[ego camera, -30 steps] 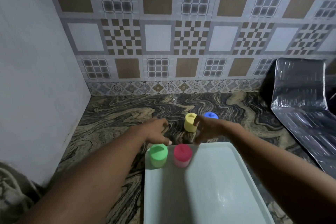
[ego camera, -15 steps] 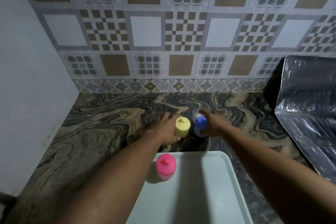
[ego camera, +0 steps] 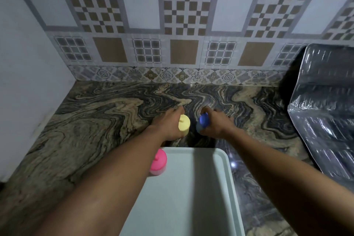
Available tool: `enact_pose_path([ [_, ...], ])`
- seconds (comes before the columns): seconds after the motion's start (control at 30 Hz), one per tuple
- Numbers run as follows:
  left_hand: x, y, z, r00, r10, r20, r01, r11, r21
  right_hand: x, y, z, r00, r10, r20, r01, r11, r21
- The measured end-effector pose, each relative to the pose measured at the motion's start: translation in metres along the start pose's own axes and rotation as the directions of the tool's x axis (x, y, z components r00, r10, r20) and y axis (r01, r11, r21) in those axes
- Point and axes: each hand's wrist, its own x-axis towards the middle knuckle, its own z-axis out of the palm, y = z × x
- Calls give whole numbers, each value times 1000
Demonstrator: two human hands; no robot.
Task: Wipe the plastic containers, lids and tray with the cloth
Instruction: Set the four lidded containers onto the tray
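My left hand (ego camera: 168, 123) is closed around a small yellow container (ego camera: 184, 122) on the marbled counter just beyond the tray. Right beside it, my right hand (ego camera: 215, 123) grips a small blue container (ego camera: 203, 120). A pale white tray (ego camera: 193, 193) lies near me, between my forearms. A pink container with a knobbed lid (ego camera: 158, 162) stands in the tray's far left corner, partly behind my left forearm. No cloth is in view, and the green container is hidden.
The patterned tile wall (ego camera: 178, 25) closes off the back and a plain white wall (ego camera: 23, 63) the left. A crinkled silver foil-covered object (ego camera: 325, 105) occupies the right side of the dark swirled counter (ego camera: 95, 119).
Both hands reached forward from the tray's far edge and closed on the yellow and blue containers. The green container went out of sight behind my left arm.
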Motion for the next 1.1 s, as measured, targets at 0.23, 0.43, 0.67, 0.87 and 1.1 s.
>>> enact_pose_path([
  [0.23, -34, 25, -14, 995, 62, 83, -61, 998, -14, -40, 3, -12, 999, -36, 28, 36, 999, -15],
  [0.43, -67, 39, -13, 973, 126, 194, -161, 971, 179, -81, 5, 1, 994, -46, 100, 46, 999, 5],
  [0.67, -82, 44, 17, 974, 201, 103, -225, 897, 380, -113, 8, 34, 998, 60, -1, -60, 994, -86],
  [0.87, -83, 46, 32, 972, 216, 94, -236, 886, 400, -119, 15, 51, 992, 94, -84, -99, 994, -49],
  [1.1, -101, 29, 22, 954, 290, -80, -262, 932, 251, -149, 20, 63, 940, 60, -337, -21, 993, 117],
])
